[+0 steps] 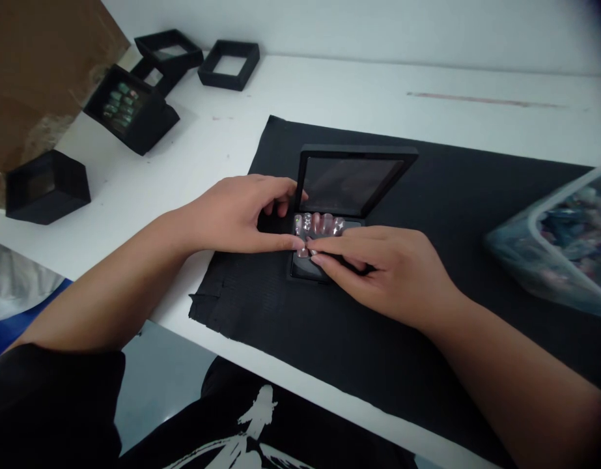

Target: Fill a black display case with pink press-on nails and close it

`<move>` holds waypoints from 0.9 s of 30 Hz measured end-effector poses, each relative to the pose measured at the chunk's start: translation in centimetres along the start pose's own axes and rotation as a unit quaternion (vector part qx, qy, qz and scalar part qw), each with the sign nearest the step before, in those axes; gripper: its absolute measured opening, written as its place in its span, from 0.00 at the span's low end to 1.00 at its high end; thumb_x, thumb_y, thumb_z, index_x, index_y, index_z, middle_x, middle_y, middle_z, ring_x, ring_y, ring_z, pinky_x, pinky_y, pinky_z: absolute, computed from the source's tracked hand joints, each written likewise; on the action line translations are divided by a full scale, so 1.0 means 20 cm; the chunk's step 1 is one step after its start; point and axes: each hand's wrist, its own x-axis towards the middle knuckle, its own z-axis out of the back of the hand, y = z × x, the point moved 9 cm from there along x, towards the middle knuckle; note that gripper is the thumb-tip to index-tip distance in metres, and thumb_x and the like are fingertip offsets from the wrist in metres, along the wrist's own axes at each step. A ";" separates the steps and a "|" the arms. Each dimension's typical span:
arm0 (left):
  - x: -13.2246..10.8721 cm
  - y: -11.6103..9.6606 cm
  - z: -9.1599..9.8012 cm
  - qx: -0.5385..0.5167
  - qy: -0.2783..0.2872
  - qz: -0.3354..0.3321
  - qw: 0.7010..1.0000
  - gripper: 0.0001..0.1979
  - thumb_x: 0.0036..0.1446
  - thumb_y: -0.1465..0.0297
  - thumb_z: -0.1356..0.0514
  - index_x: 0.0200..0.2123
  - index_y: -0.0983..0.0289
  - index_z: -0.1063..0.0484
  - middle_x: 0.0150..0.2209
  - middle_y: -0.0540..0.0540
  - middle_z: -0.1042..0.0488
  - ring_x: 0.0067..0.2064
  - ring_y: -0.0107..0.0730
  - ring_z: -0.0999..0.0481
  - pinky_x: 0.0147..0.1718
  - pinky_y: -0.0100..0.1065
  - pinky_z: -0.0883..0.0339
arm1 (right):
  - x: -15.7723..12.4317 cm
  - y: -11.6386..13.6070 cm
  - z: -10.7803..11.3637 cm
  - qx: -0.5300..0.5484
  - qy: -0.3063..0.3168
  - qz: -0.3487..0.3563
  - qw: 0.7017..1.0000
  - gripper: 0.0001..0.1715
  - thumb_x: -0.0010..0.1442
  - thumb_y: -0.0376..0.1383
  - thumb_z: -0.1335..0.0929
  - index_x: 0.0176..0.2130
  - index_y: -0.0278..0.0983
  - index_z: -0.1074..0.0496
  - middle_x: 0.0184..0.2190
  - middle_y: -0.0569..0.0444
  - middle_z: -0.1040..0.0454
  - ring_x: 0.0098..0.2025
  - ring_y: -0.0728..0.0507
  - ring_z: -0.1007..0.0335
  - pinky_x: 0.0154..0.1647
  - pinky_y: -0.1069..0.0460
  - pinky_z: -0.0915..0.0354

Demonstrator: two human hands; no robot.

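A black display case (307, 268) lies with its clear-windowed lid (351, 184) raised. Inside it a row of press-on nails (326, 224), pinkish and silver with star decorations, runs along the back, with another at the front left. My left hand (236, 212) holds the case at its left side, its fingers curled by the lid's edge and its thumb tip on the nails. With thumb and forefinger, my right hand (395, 270) pinches a small press-on nail (313, 251) over the front of the case, close to my left thumb. My fingers partly cover that nail.
The case rests on a black mat (378, 365) on a white table (329, 85). A clear plastic tub (519, 254) of small packets stands at the right. Black cases lie at the back left, one with green nails (119, 104). A brown cardboard box (41, 71) stands behind them.
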 end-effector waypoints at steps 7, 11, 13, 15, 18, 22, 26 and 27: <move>0.00 -0.01 -0.01 0.024 0.005 0.007 1.000 0.32 0.56 0.46 0.38 0.56 0.62 0.30 0.41 0.54 0.25 0.40 0.36 0.25 0.35 0.34 0.37 | 0.01 0.00 0.00 -0.015 0.004 -0.002 1.000 0.11 0.65 0.37 0.31 0.45 0.43 0.18 0.28 0.58 0.21 0.29 0.50 0.26 0.30 0.53 0.35; 0.00 -0.02 -0.01 0.029 0.006 -0.002 1.000 0.29 0.59 0.49 0.40 0.56 0.62 0.30 0.41 0.54 0.25 0.41 0.36 0.25 0.36 0.34 0.38 | 0.01 0.00 -0.01 -0.010 0.006 -0.003 1.000 0.12 0.65 0.37 0.31 0.46 0.43 0.18 0.26 0.59 0.23 0.28 0.50 0.26 0.30 0.54 0.35; 0.00 -0.02 -0.01 0.028 0.008 -0.002 1.000 0.30 0.59 0.47 0.40 0.55 0.62 0.30 0.41 0.54 0.25 0.41 0.36 0.25 0.36 0.34 0.38 | 0.01 0.00 -0.01 -0.012 0.002 0.000 1.000 0.11 0.65 0.37 0.30 0.45 0.43 0.18 0.25 0.59 0.23 0.27 0.50 0.26 0.29 0.54 0.36; 0.00 -0.02 0.00 0.022 0.008 0.004 1.000 0.35 0.56 0.41 0.40 0.55 0.62 0.30 0.42 0.55 0.25 0.41 0.37 0.25 0.35 0.35 0.37 | 0.00 0.00 -0.01 -0.017 -0.001 0.004 1.000 0.11 0.64 0.37 0.30 0.45 0.42 0.18 0.25 0.59 0.24 0.26 0.50 0.27 0.29 0.54 0.36; -0.01 -0.02 -0.01 0.022 0.010 0.013 1.000 0.45 0.47 0.34 0.39 0.56 0.62 0.31 0.43 0.55 0.25 0.41 0.39 0.25 0.36 0.36 0.37 | 0.01 0.00 0.00 -0.022 -0.004 0.006 1.000 0.11 0.64 0.37 0.30 0.45 0.42 0.18 0.22 0.60 0.26 0.26 0.51 0.28 0.29 0.55 0.36; -0.01 -0.02 -0.03 0.048 0.005 0.012 0.999 0.47 0.48 0.35 0.39 0.61 0.63 0.36 0.44 0.57 0.26 0.44 0.42 0.25 0.37 0.37 0.36 | 0.01 0.01 0.00 -0.029 -0.004 0.011 1.000 0.11 0.65 0.37 0.30 0.45 0.42 0.18 0.20 0.61 0.30 0.25 0.51 0.28 0.28 0.55 0.37; -0.01 -0.03 -0.04 0.067 -0.002 0.007 0.998 0.44 0.54 0.39 0.39 0.63 0.63 0.38 0.45 0.58 0.26 0.45 0.43 0.25 0.38 0.37 0.36 | 0.01 0.00 -0.01 -0.032 -0.001 0.010 0.999 0.11 0.66 0.37 0.31 0.46 0.43 0.19 0.20 0.61 0.30 0.25 0.51 0.30 0.27 0.56 0.38; -0.02 -0.03 -0.04 0.067 -0.001 0.007 0.998 0.43 0.55 0.40 0.39 0.63 0.63 0.38 0.45 0.58 0.26 0.45 0.43 0.25 0.38 0.37 0.36 | 0.01 0.00 -0.01 -0.032 0.000 0.006 0.999 0.11 0.66 0.38 0.31 0.46 0.43 0.19 0.20 0.61 0.30 0.24 0.51 0.31 0.27 0.55 0.38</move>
